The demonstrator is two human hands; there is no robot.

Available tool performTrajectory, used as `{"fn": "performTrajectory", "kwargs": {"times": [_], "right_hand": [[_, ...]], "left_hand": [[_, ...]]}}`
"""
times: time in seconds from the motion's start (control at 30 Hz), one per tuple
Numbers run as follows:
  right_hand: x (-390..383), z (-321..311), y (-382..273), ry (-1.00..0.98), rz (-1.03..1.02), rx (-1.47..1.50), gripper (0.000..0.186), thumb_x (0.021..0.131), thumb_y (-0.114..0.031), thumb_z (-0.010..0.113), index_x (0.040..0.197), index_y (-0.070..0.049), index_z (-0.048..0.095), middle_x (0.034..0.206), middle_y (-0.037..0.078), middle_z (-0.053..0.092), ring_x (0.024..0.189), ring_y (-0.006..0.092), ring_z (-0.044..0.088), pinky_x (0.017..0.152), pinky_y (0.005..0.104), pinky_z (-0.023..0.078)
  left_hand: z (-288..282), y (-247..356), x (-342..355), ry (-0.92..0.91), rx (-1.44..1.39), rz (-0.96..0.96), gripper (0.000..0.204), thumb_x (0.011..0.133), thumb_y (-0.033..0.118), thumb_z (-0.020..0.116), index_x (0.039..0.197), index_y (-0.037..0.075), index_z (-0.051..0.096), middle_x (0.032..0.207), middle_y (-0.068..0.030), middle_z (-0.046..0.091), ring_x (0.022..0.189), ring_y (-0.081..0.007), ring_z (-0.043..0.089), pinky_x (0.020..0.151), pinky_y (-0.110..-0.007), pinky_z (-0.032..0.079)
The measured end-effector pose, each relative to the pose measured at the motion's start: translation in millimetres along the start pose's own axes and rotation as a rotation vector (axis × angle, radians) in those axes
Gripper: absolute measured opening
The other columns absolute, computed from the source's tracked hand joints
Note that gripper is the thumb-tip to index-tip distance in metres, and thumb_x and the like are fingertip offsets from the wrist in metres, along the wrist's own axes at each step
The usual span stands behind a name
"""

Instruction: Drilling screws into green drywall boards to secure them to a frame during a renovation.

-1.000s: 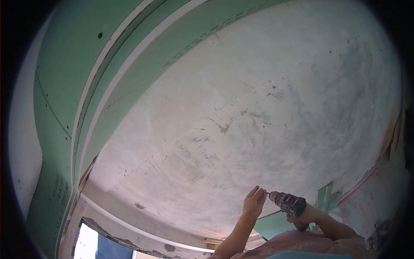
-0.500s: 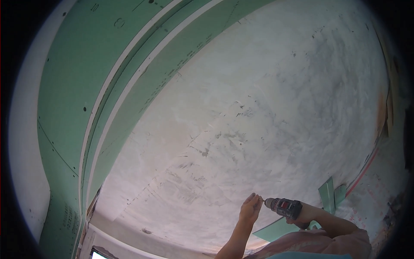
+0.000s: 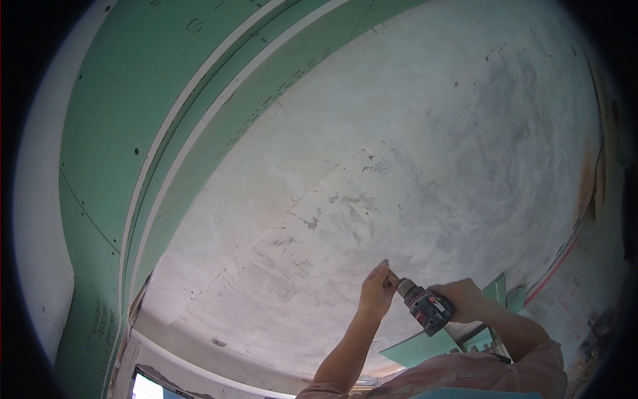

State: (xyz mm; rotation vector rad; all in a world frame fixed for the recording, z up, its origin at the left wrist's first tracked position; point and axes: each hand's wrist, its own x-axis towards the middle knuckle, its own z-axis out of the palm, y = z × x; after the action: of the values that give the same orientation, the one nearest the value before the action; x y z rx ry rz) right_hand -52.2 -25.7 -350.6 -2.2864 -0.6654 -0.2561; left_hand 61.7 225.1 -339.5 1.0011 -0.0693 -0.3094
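A cordless drill (image 3: 428, 309), dark with red and light patches, points up and to the left at the lower right. My right hand (image 3: 462, 299) is closed around its grip, which the drill body partly hides. At the drill's front end, my left hand (image 3: 377, 292) has its fingers pinched together beside the chuck (image 3: 407, 287). What those fingers hold at the bit is too small to make out. Both forearms are raised in front of my pink shirt.
Green plasterboard (image 3: 100, 153) with stepped white edges curves along the left. A wide grey, smeared plaster surface (image 3: 319, 219) fills the middle. Cut green board pieces (image 3: 419, 349) lie beyond my arms at the lower right. A bright window (image 3: 147, 387) shows at lower left.
Both hands and the drill have risen in the picture. The drill has tilted, its front end now angled more upward. My left hand remains at the tip.
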Motion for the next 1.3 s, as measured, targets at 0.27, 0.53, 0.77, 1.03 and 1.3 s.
{"fn": "performTrajectory", "kwargs": {"times": [0.27, 0.53, 0.77, 1.03, 1.3], "right_hand": [[94.5, -107.5, -60.7, 1.011, -0.528, -0.509, 0.037, 0.072, -0.014, 0.070, 0.108, -0.007, 0.063, 0.076, 0.005, 0.056, 0.072, 0.0230, 0.060, 0.068, 0.0375, 0.047], [139.2, -161.8, -102.7, 1.204, -0.675, -0.571, 0.034, 0.070, -0.012, 0.072, 0.102, -0.006, 0.062, 0.070, 0.005, 0.057, 0.065, 0.0197, 0.061, 0.065, 0.0346, 0.051], [150.9, -169.1, -104.1, 1.203, -0.700, -0.645, 0.033, 0.069, -0.012, 0.074, 0.100, -0.006, 0.062, 0.066, 0.005, 0.055, 0.062, 0.0187, 0.059, 0.062, 0.0339, 0.052], [153.2, -170.5, -104.5, 1.145, -0.649, -0.634, 0.041, 0.068, -0.010, 0.074, 0.107, -0.005, 0.061, 0.076, 0.007, 0.060, 0.073, 0.0231, 0.063, 0.071, 0.0370, 0.051], [158.4, -175.1, -106.2, 1.153, -0.652, -0.641, 0.041, 0.067, -0.009, 0.074, 0.106, -0.006, 0.061, 0.078, 0.007, 0.060, 0.074, 0.0237, 0.063, 0.071, 0.0369, 0.051]], "left_hand": [[81.2, -1.2, -33.5, -0.313, 0.223, 0.536, 0.080, 0.092, 0.063, 0.054, 0.143, 0.005, 0.033, 0.136, -0.0093, 0.049, 0.122, -0.0200, 0.052, 0.101, -0.036, 0.045], [172.4, 62.5, -35.9, -0.299, 0.125, 0.831, 0.091, 0.080, 0.084, 0.047, 0.138, 0.014, 0.040, 0.123, -0.0011, 0.054, 0.096, -0.0129, 0.052, 0.064, -0.028, 0.040], [191.2, 71.5, -34.1, -0.330, 0.168, 0.959, 0.077, 0.084, 0.073, 0.055, 0.133, 0.015, 0.042, 0.117, 0.0001, 0.055, 0.088, -0.0094, 0.051, 0.058, -0.025, 0.037], [204.0, 77.3, -31.8, -0.272, 0.106, 1.016, 0.067, 0.086, 0.066, 0.057, 0.126, 0.014, 0.043, 0.107, -0.0019, 0.057, 0.076, -0.0091, 0.051, 0.051, -0.024, 0.035], [196.9, 82.6, -19.5, -0.400, 0.027, 0.980, 0.085, 0.087, 0.061, 0.064, 0.138, -0.001, 0.037, 0.129, -0.0120, 0.053, 0.117, -0.0241, 0.055, 0.101, -0.039, 0.045]]}}
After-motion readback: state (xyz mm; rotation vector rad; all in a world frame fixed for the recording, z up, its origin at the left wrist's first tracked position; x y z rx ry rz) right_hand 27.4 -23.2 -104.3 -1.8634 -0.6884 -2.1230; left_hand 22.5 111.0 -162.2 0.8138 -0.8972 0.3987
